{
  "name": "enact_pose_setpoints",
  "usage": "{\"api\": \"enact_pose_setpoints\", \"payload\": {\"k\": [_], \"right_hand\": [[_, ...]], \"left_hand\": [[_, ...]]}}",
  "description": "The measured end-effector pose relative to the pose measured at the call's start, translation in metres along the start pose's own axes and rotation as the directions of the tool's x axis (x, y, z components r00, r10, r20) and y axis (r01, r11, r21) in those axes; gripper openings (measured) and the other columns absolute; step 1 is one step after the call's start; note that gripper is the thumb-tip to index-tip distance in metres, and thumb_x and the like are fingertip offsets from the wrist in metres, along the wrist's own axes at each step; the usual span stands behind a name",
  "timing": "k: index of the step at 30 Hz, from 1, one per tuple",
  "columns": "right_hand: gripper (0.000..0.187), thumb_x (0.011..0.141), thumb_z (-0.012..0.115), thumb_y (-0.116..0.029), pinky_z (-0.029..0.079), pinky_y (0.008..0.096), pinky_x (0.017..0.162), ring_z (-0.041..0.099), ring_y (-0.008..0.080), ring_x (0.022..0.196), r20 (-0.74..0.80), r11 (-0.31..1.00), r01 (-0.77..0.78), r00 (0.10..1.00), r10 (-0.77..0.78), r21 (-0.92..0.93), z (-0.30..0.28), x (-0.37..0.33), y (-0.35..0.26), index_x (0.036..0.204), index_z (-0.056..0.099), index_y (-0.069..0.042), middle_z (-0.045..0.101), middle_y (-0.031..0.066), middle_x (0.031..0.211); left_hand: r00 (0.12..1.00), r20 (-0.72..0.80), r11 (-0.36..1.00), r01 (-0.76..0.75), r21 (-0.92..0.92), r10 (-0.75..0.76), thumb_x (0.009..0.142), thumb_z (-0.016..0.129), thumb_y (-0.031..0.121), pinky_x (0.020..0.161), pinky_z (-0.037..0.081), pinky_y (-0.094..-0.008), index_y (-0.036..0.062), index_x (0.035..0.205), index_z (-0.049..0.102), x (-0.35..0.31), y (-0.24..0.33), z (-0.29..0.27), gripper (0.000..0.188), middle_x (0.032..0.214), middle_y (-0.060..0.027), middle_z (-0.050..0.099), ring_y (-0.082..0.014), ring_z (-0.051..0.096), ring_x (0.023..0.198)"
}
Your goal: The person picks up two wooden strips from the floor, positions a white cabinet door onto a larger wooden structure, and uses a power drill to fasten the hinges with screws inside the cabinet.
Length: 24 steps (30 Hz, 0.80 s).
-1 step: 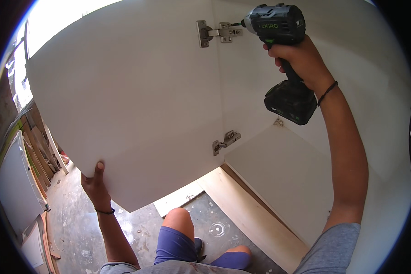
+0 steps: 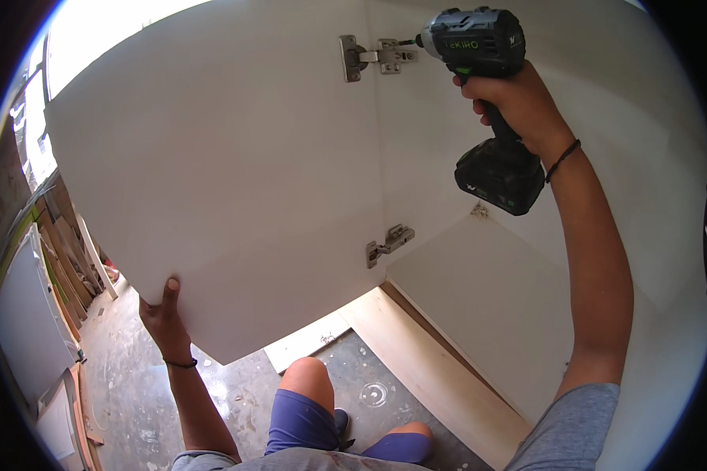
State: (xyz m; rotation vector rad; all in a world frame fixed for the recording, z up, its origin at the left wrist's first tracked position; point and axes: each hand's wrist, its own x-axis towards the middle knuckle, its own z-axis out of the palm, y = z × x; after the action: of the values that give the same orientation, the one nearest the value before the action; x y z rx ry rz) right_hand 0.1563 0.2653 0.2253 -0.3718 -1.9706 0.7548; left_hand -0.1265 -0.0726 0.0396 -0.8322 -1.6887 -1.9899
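The black-and-grey cordless driver [image 2: 479, 41], gripped in the right hand [image 2: 514, 100], has its bit [image 2: 407, 42] at the upper silver hinge [image 2: 386, 57]. The left hand [image 2: 163, 315] holds the white door [image 2: 228, 173] by its edge, above a spotted grey floor [image 2: 130, 373]; brown boards [image 2: 64, 263] lean at left.

Smooth, pale-spotted grey floor [image 2: 243, 404], ring-shaped mark [image 2: 374, 394], pale board [image 2: 306, 341] lying flat, dark shoe [image 2: 341, 421]
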Motion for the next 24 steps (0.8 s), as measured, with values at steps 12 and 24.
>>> {"api": "enact_pose_setpoints", "payload": {"k": [12,24], "right_hand": [[0.025,0.068,0.061,-0.011,0.046,0.0248,0.05,0.052,0.0085,0.056,-0.018,1.0,-0.017,1.0,0.017,-0.017,0.0039,0.0013,0.0016,0.091,0.062,-0.001,0.061,0.0024,0.076],[0.025,0.068,0.061,-0.011,0.046,0.0249,0.051,0.052,0.0083,0.057,-0.023,1.0,-0.022,0.999,0.022,-0.007,0.0053,0.001,0.0077,0.091,0.062,-0.002,0.061,0.002,0.077]], "left_hand": [[1.0,-0.012,0.999,0.008,-0.035,-0.009,0.079,0.068,0.026,0.078,0.045,-0.0282,0.0003,0.102,0.058,0.0018,-0.0026,-0.0003,0.036,0.092,-0.005,0.062,-0.0149,0.058,0.086],[1.0,-0.008,1.0,0.003,0.005,-0.003,0.079,0.068,0.028,0.079,0.045,-0.0289,-0.0003,0.103,0.058,0.0022,-0.0032,0.0021,0.039,0.092,-0.006,0.062,-0.0158,0.058,0.087]]}}
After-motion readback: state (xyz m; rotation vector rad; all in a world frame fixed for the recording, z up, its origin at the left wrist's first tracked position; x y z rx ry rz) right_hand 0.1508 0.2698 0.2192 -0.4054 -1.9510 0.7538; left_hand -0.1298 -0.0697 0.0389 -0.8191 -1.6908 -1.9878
